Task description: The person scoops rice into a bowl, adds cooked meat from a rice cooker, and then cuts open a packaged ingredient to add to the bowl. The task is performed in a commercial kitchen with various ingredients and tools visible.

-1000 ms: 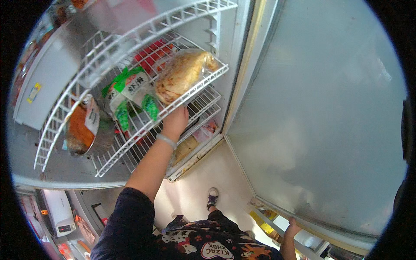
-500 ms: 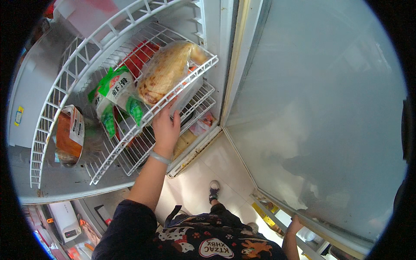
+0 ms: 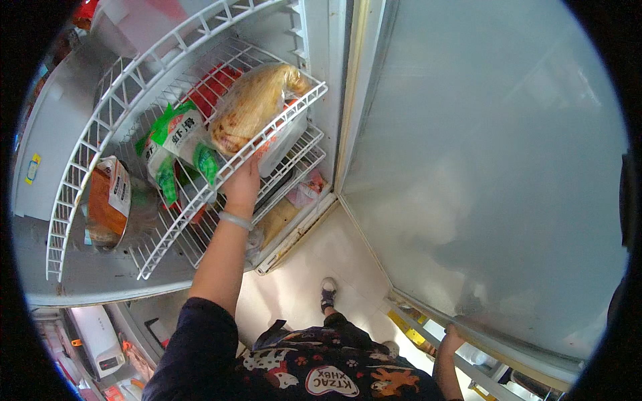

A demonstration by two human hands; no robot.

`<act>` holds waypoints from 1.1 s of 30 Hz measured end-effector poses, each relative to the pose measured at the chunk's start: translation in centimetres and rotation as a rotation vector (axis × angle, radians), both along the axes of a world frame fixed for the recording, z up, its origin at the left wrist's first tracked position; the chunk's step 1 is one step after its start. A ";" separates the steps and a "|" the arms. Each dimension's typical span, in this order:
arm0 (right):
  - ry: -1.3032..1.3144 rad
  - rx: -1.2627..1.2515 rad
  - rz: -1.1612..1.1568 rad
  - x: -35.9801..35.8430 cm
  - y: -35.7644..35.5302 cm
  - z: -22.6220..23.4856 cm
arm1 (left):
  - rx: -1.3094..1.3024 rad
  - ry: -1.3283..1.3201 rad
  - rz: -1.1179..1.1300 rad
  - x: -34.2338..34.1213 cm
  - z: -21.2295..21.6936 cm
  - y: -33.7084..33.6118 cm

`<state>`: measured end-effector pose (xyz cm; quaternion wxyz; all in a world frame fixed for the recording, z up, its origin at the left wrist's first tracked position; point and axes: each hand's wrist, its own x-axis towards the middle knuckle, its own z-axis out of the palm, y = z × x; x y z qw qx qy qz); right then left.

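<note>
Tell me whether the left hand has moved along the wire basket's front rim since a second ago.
Cannot tell for sure: the left hand rests at the wire basket's front rim, under the wrapped chicken, as before; the camera shifted.

The left hand (image 3: 242, 184) grips the white wire shelf (image 3: 200, 190) under a bagged chicken (image 3: 253, 107) — the right hand (image 3: 452, 337) holds the freezer door (image 3: 488, 167).

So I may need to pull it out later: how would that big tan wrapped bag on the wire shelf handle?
The tan bag looks bulky and full, so probably heavy for one hand. Its wrap looks smooth and shiny, likely slippery. It overhangs the wire shelf front near the left hand, so a push might tip it.
</note>
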<state>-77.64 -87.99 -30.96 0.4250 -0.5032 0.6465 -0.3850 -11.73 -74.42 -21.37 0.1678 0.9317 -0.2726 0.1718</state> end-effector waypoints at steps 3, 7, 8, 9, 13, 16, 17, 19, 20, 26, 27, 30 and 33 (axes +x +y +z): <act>-0.021 0.119 -0.029 -0.1 0.1 -0.3 | -0.412 0.080 -0.104 -1.9 0.0 0.6; 0.012 0.089 -0.130 1.1 0.4 0.5 | -0.378 -0.070 -0.363 -5.4 2.2 0.7; 0.008 0.090 -0.133 1.6 0.4 0.8 | -0.279 -0.206 -0.471 -6.4 3.1 1.5; -0.001 0.106 -0.132 1.9 0.5 1.3 | -0.317 -0.230 -0.482 -7.4 4.0 2.5; 0.036 0.108 -0.090 2.7 0.2 2.2 | -0.379 -0.180 -0.464 -11.6 5.8 8.1; 0.034 0.052 -0.109 2.1 1.0 1.3 | -0.363 0.041 -0.355 -13.6 4.9 12.2; -0.027 -0.007 -0.063 1.8 1.4 0.9 | -0.359 0.125 -0.308 -14.0 4.4 13.7; 0.148 0.042 -0.048 1.3 3.5 0.4 | -0.220 0.224 -0.258 -15.4 3.3 17.7; 0.207 0.052 0.000 1.4 4.1 0.3 | -0.153 0.269 -0.220 -16.4 2.8 20.1; 0.262 -0.001 1.190 6.0 13.2 5.1 | -0.033 0.236 0.008 -22.6 2.0 35.6; 0.307 0.182 1.288 7.7 14.5 6.0 | -0.043 0.200 0.067 -23.3 2.3 38.0; 0.522 0.495 1.694 13.7 19.9 8.7 | -0.006 0.074 0.208 -24.5 3.4 44.9; 0.414 0.289 1.988 21.1 27.8 11.9 | 0.006 -0.099 0.296 -25.4 4.4 51.2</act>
